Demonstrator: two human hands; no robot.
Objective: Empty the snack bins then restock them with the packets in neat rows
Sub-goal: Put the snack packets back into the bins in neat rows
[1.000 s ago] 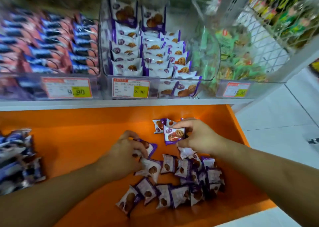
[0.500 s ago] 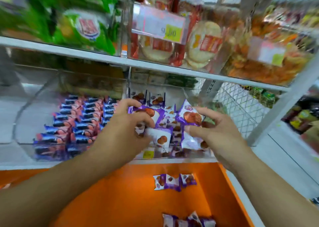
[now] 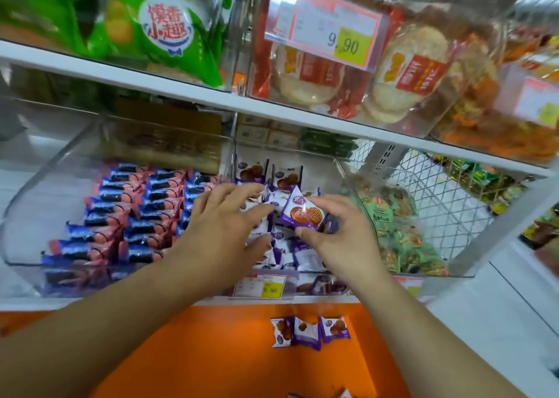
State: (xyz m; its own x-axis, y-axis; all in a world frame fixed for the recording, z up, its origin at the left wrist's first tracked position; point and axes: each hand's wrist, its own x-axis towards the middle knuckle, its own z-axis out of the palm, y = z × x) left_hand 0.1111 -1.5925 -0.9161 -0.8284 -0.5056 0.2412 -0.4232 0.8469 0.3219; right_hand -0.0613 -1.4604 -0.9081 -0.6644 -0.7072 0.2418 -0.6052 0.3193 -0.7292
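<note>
The middle clear bin (image 3: 343,171) holds rows of small purple-and-white biscuit packets (image 3: 284,178). My right hand (image 3: 341,240) pinches one purple biscuit packet (image 3: 302,211) between thumb and fingers just above the rows. My left hand (image 3: 223,231) reaches into the same bin, its spread fingers resting on the packets there; whether it holds one is hidden. Three more purple packets (image 3: 308,331) lie in a row on the orange ledge (image 3: 211,352) below the shelf.
A clear bin of blue-and-pink packets (image 3: 121,216) stands on the left, a bin of green packets (image 3: 399,231) on the right. A price tag (image 3: 260,287) hangs on the middle bin's front. The upper shelf (image 3: 181,90) carries larger snack bags close overhead.
Both hands have risen from the packet pile on the orange ledge to the middle bin, carrying packets. The left hand has since spread its fingers over the rows; the right still pinches its packet.
</note>
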